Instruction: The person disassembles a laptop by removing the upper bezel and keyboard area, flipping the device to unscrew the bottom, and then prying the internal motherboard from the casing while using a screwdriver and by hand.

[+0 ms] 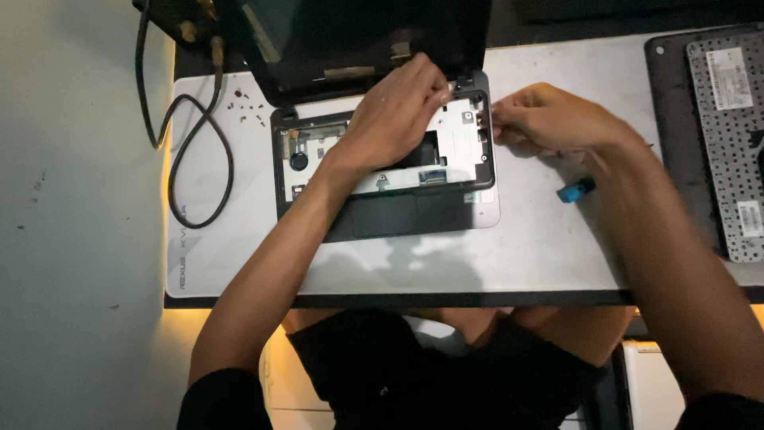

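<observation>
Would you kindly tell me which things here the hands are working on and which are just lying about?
In use:
- opened laptop, keyboard removed
- left hand on its upper right corner
- right hand at its right edge

Lying about:
- detached keyboard
- blue tool
- black cable
- loose screws
- white mat

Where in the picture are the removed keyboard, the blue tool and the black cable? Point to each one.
removed keyboard [728,151], head view, on its pale perforated back.
blue tool [574,191], head view, on the middle of its blue body.
black cable [227,163], head view, on the right side of its loop.
</observation>
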